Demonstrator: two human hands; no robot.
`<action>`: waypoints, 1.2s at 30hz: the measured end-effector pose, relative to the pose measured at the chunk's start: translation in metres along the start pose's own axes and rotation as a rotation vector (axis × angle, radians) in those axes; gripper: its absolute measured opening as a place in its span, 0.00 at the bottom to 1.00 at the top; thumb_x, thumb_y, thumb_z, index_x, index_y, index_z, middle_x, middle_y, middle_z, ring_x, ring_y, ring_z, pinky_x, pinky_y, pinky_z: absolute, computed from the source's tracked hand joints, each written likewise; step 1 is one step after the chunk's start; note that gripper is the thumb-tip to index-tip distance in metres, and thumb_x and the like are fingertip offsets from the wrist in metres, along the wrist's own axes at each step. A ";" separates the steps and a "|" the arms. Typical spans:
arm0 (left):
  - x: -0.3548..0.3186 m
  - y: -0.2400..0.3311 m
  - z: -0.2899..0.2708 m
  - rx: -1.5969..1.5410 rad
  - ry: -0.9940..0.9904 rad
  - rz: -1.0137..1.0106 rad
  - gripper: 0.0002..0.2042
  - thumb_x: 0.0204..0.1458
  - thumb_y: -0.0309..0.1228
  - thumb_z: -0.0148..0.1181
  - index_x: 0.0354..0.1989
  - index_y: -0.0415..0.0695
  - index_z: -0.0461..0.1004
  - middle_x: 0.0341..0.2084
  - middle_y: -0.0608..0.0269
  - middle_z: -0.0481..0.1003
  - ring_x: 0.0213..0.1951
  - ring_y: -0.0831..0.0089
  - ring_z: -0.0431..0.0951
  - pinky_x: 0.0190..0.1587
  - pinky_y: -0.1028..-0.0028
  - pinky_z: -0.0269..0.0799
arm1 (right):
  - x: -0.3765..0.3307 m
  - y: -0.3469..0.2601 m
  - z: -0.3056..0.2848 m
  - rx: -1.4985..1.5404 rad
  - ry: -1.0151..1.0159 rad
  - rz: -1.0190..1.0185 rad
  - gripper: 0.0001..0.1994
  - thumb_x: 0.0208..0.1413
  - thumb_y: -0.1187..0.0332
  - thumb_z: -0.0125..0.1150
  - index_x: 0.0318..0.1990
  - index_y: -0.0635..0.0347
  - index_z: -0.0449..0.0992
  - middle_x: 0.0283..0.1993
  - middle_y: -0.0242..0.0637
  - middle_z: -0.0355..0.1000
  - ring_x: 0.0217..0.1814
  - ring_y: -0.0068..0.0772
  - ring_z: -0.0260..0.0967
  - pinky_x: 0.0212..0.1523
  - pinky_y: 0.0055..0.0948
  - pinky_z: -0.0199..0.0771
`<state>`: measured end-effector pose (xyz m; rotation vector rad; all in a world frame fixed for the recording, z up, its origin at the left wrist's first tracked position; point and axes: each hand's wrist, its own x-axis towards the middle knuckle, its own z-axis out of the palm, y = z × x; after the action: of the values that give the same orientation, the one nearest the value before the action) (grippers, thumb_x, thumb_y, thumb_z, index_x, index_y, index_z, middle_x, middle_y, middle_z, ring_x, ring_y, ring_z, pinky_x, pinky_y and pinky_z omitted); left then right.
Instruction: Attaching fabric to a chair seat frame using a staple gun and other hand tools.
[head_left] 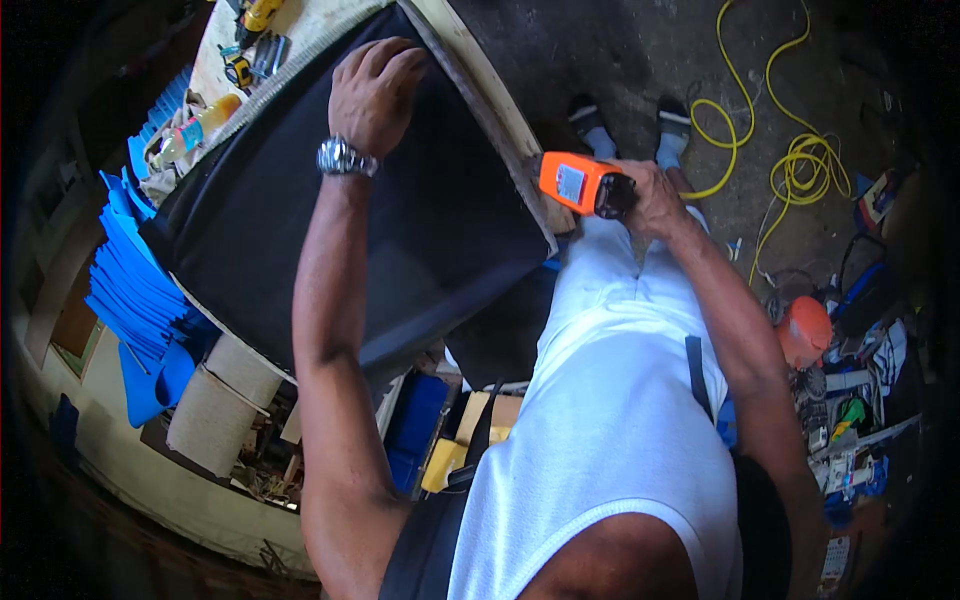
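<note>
Head view looks down on a person standing at a workbench. Left hand (373,92) lies flat, fingers spread, pressing on a black fabric-covered panel (400,210) near its far corner. Right hand (655,195) is closed around an orange power tool (585,184), apparently a stapler or tacker, whose nose sits at the panel's pale wooden edge (500,120).

Fabric looks smooth, matte and taut; the wood is raw and straight-grained; the tool is hard, glossy plastic. A coiled yellow cable (800,165) lies on the rough dark floor near the feet and could snag a step. If the tool slips off the narrow edge, it could fire toward the thigh, or the cloth could slacken under uneven pressure.
</note>
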<state>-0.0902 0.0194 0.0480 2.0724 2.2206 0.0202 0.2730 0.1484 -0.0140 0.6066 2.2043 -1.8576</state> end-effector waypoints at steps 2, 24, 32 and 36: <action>-0.013 0.026 -0.005 0.051 0.069 -0.168 0.18 0.56 0.36 0.61 0.54 0.47 0.74 0.53 0.56 0.74 0.58 0.55 0.71 0.60 0.55 0.64 | -0.003 -0.003 -0.012 -0.050 -0.013 0.049 0.20 0.43 0.73 0.73 0.48 0.58 0.77 0.41 0.43 0.78 0.46 0.42 0.78 0.48 0.38 0.76; 0.005 0.121 0.083 0.080 -0.010 -0.949 0.44 0.55 0.59 0.53 0.70 0.36 0.51 0.72 0.44 0.45 0.74 0.51 0.40 0.72 0.50 0.28 | 0.081 -0.043 -0.132 -0.029 -0.041 0.056 0.19 0.51 0.66 0.70 0.51 0.58 0.76 0.40 0.44 0.78 0.44 0.32 0.76 0.44 0.34 0.73; 0.021 0.125 0.086 0.105 -0.209 -0.946 0.47 0.55 0.63 0.47 0.73 0.37 0.45 0.74 0.50 0.39 0.75 0.56 0.34 0.73 0.54 0.25 | 0.180 -0.079 -0.135 -0.033 -0.142 -0.073 0.11 0.59 0.63 0.64 0.41 0.60 0.76 0.26 0.29 0.71 0.25 0.22 0.69 0.26 0.24 0.70; 0.012 0.141 0.087 0.072 -0.253 -0.927 0.46 0.55 0.57 0.51 0.73 0.38 0.42 0.75 0.51 0.37 0.75 0.58 0.32 0.73 0.54 0.23 | 0.216 -0.085 -0.108 -0.027 -0.121 -0.125 0.13 0.58 0.59 0.66 0.39 0.59 0.76 0.24 0.28 0.69 0.24 0.21 0.68 0.25 0.26 0.69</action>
<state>0.0568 0.0363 -0.0276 0.8240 2.7690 -0.3688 0.0546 0.2824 -0.0037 0.3497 2.2305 -1.8664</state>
